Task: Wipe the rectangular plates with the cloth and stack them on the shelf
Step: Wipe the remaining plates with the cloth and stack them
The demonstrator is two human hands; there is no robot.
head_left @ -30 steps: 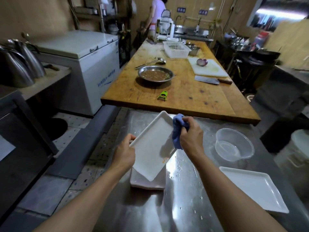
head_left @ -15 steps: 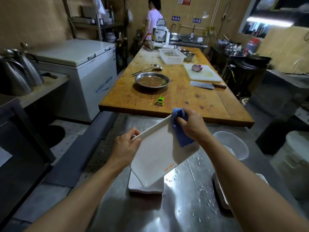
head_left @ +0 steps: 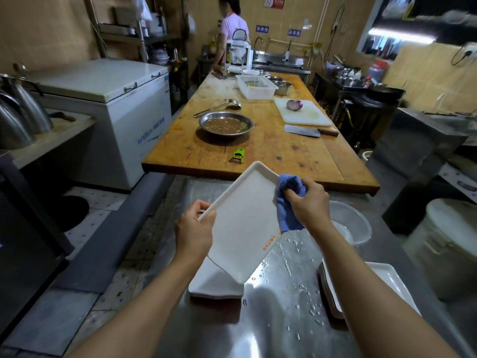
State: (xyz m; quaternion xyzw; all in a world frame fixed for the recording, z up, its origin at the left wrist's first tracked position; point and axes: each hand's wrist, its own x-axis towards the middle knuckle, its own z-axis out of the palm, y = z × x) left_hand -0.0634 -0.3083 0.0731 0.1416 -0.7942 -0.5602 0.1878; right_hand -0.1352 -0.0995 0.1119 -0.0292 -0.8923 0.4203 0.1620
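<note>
1. The left hand (head_left: 195,229) grips the rectangular plate (head_left: 244,223) by its long left edge alone: the thumb is curled over the rim and the fingers wrap underneath, out of sight. The plate hangs tilted in the air, its low corner just over the plate stack (head_left: 215,285) below the left wrist. A one-edge grip on a wet glazed rim can slide, and the plate would then drop onto the stack and chip.

2. The right hand (head_left: 308,202) holds the blue cloth (head_left: 289,200) bunched in curled fingers and presses it against the plate's right rim, opposite the left thumb. A hard push from this side levers the plate around the left-hand grip and may twist it loose.

3. The cloth covers only the edge beside the right fingers. The middle of the plate, between the two hands, may stay damp if the wipe stops there, and a wet plate then goes on the shelf.

4. Water drops lie on the steel counter (head_left: 284,319) beneath the right wrist. A plate set down here gets wet again.

5. The clear bowl (head_left: 353,223) sits just beyond the right knuckles, and a second pile of plates (head_left: 387,280) lies under the right forearm. A wide stroke could knock either.

6. No shelf for stacking is identifiable, so the carry looks some way off.
</note>
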